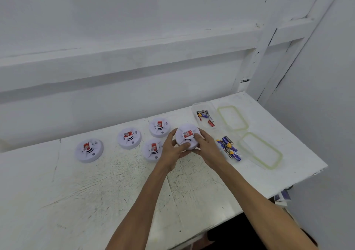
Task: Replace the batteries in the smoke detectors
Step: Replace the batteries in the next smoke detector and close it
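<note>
Two-handed grip: left hand (172, 151) and right hand (207, 145) curl round the rim of one smoke detector (187, 134), thumbs on its face, seemingly raised off the worktop (115, 182) and braced for twisting open. Four other detectors (129, 137) lie left. Loose batteries (228, 150) lie just right, within reach, and a tub (194, 106) behind holds more.

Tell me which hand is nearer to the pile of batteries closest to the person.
Right. The right hand grips the smoke detector on the side next to the pile of batteries; the left hand holds its far side.
</note>
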Motion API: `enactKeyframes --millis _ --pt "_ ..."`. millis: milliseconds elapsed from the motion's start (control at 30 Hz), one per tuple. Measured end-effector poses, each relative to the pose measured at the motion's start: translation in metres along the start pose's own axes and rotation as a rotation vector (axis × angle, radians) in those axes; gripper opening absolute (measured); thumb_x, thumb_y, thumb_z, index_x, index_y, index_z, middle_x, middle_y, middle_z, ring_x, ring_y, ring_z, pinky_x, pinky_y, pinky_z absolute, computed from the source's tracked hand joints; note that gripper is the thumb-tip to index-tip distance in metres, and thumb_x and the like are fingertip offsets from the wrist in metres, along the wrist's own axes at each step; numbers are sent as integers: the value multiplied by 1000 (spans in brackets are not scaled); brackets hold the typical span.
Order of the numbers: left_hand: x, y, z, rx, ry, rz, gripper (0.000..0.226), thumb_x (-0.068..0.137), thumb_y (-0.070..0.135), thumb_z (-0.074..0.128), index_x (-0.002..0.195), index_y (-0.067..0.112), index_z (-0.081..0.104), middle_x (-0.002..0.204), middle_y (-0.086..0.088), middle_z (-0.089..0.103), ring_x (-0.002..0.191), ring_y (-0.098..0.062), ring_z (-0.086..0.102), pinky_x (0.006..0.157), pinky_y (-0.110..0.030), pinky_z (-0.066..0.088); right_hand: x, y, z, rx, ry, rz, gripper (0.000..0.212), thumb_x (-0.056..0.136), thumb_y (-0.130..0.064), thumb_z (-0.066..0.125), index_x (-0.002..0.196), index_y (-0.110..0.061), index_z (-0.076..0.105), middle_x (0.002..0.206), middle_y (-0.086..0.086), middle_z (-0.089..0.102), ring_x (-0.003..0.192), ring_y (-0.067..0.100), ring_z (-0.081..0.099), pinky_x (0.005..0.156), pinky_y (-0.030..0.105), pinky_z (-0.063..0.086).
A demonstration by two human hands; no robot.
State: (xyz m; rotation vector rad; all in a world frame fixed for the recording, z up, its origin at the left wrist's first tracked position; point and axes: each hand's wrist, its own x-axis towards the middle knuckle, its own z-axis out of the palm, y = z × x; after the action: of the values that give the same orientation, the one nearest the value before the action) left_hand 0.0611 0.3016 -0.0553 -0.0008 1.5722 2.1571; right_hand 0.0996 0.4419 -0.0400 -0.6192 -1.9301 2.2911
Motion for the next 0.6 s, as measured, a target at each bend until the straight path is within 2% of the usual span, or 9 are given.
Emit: enactKeyframes --millis 133,267,400,500,600 --pt "0 -4 2 40 26 24 63 87 0 77 130 39 54 131 2 66 116 -25 67 81 -40 63 1 3 0 -17 11 -3 29 105 -19 48 131 -25 56 123 2 66 109 21 66 73 29 60" --pt "-1 -4 2 76 8 45 66 88 1 76 141 30 51 135 0 65 118 -24 66 83 -40 63 5 10 -2 -12 17 14 34 104 -20 50 138 -21 55 130 5 65 115 27 65 82 38 61" --pt "-2 -1 4 90 9 68 63 88 -1 75 135 34 52 129 6 66 114 -17 67 78 -34 62 8 11 -4 12 16 29 34 104 -21 50 138 -21 55 130 6 66 115 27 66 85 43 60" --pt "-2 -1 5 114 9 90 64 89 1 75 139 31 50 130 7 65 115 -17 67 80 -36 62 10 12 -4 17 10 26 35 104 -21 50 139 -20 55 130 6 66 115 28 65 90 49 58" --pt "-2 -1 5 121 16 95 65 89 2 76 142 30 49 131 7 65 117 -19 66 82 -38 63 11 12 -4 12 6 21 35 104 -21 50 139 -20 55 129 6 66 115 28 66 90 49 58"
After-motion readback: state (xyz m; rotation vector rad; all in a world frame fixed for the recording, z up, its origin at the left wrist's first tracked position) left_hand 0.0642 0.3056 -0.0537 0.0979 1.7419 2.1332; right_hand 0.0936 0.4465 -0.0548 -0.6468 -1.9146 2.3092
